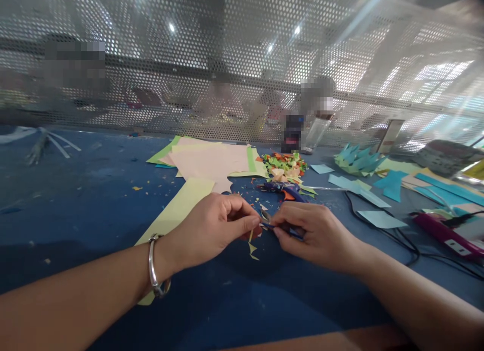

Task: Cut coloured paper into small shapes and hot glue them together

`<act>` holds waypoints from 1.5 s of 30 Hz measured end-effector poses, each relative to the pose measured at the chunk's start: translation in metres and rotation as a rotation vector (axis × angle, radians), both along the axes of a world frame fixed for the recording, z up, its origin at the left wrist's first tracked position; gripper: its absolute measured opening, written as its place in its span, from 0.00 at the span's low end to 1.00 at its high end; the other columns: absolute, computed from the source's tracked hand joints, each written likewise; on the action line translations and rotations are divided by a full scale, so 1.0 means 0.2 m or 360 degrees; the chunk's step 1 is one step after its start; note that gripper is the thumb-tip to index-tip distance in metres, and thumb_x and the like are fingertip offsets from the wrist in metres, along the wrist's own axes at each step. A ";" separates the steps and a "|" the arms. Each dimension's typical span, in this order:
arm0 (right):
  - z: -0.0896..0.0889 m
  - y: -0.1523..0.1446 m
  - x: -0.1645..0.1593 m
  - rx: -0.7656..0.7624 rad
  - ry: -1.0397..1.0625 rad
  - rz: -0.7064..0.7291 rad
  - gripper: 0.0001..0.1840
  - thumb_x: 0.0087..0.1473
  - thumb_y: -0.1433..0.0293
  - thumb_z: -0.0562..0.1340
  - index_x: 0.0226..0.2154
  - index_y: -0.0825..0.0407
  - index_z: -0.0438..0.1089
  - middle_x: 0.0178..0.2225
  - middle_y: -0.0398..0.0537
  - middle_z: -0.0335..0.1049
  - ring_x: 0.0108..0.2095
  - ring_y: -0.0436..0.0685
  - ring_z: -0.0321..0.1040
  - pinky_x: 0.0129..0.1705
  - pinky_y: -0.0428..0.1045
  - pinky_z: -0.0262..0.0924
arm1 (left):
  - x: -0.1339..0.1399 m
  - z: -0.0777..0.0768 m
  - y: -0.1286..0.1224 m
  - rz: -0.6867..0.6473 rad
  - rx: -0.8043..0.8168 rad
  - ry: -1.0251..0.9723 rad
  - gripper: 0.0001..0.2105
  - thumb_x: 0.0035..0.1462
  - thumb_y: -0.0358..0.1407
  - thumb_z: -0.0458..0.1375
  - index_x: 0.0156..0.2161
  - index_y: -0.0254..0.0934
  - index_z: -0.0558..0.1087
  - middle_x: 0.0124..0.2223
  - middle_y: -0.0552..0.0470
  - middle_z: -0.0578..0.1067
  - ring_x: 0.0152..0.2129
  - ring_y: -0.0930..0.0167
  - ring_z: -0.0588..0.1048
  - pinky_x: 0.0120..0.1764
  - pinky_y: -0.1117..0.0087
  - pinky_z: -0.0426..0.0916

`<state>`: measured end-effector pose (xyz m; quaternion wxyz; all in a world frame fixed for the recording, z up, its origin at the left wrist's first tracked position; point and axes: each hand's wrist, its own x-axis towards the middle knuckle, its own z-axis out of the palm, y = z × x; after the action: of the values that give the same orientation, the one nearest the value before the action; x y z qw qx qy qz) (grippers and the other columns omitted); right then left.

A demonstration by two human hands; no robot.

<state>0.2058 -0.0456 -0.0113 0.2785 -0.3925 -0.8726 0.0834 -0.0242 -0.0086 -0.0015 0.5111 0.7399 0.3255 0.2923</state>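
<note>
My left hand, with a silver bangle at the wrist, is closed in a pinch on a narrow yellow paper strip that dangles below the fingertips. Close beside it, my right hand is wrapped round a slim dark blue tool; its tip reaches toward the left fingertips, and its exact kind is hidden by the fingers. Behind the right hand lies a blue glue gun with an orange trigger. Under my left forearm stretches a long pale yellow sheet of paper.
Stacked pink and green paper lies at the back, beside a heap of coloured scraps. Spiky blue paper pieces and light blue cut pieces are to the right. A purple power strip with black cables sits there. A perforated metal screen rises behind.
</note>
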 end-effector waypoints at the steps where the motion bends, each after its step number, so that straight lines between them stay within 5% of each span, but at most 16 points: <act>1: 0.00 0.00 0.00 0.0001 0.0001 0.0000 0.06 0.55 0.77 0.59 0.32 0.52 0.70 0.27 0.43 0.69 0.26 0.49 0.63 0.30 0.45 0.57 | 0.00 0.00 0.00 0.0002 0.0060 0.0035 0.11 0.62 0.41 0.60 0.31 0.39 0.79 0.30 0.51 0.79 0.29 0.70 0.74 0.39 0.69 0.67; 12: 0.01 -0.01 0.00 -0.0120 0.0090 -0.0057 0.06 0.61 0.71 0.60 0.35 0.52 0.73 0.27 0.42 0.68 0.24 0.47 0.61 0.27 0.43 0.56 | 0.00 0.01 0.03 -0.0079 -0.0002 -0.0065 0.10 0.62 0.40 0.58 0.35 0.38 0.79 0.34 0.49 0.79 0.32 0.69 0.75 0.39 0.69 0.68; 28: 0.04 0.01 -0.02 -0.0446 -0.0018 -0.0150 0.10 0.65 0.65 0.58 0.36 0.50 0.72 0.27 0.42 0.70 0.22 0.47 0.64 0.24 0.44 0.59 | -0.06 -0.02 0.06 -0.0063 0.0326 0.0101 0.15 0.65 0.45 0.56 0.33 0.39 0.79 0.34 0.49 0.80 0.32 0.68 0.76 0.39 0.69 0.67; 38: 0.09 0.07 -0.04 -0.0243 -0.0153 -0.0127 0.09 0.63 0.68 0.60 0.34 0.51 0.74 0.27 0.43 0.70 0.24 0.48 0.64 0.26 0.44 0.56 | -0.07 -0.03 0.11 -0.0064 0.0196 0.0092 0.18 0.62 0.50 0.58 0.33 0.37 0.78 0.33 0.48 0.80 0.31 0.69 0.78 0.39 0.69 0.70; 45: 0.04 0.09 -0.02 -0.0196 -0.0109 -0.0060 0.07 0.63 0.69 0.59 0.35 0.51 0.74 0.29 0.42 0.70 0.27 0.48 0.64 0.29 0.44 0.57 | -0.05 -0.06 0.15 -0.0205 -0.0249 -0.0016 0.17 0.59 0.47 0.63 0.36 0.32 0.76 0.33 0.47 0.80 0.30 0.70 0.78 0.40 0.66 0.74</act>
<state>0.2025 -0.0284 -0.0032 0.2253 -0.4280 -0.8672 0.1182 -0.0349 0.0209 -0.0143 0.5866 0.7156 0.2966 0.2364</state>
